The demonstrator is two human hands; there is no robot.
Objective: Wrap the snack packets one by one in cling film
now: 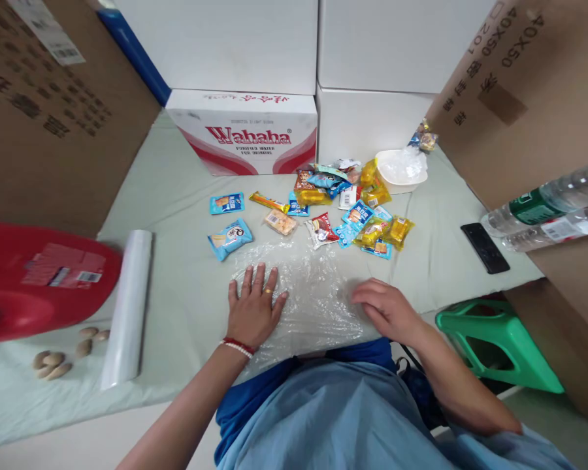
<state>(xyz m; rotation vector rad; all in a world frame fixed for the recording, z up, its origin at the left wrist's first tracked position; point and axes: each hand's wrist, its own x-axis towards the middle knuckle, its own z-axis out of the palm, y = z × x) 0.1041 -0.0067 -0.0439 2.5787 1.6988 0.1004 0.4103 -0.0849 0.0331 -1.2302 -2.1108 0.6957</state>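
A sheet of clear plastic film (318, 294), wrinkled and shiny, lies on the cloth in front of me. My left hand (252, 310) rests palm down on its left part, fingers spread. At the film's right edge is my right hand (385, 307), its fingers bent and close together with the thumb below them; whether they pinch the film is hidden. Just beyond the film lie a light blue snack packet (230, 239), a red and white packet (322, 230), a clear-wrapped snack (281, 222) and several yellow packets (399, 231).
A roll of plastic film (127, 307) and a red plastic container (44, 281) are at left, near several brown nut-like things (51, 362). Behind stands a Wahaba-style water carton (249, 134). A white bowl (396, 186), a phone (485, 248), bottles (558, 199) and a green stool (500, 346) are at right.
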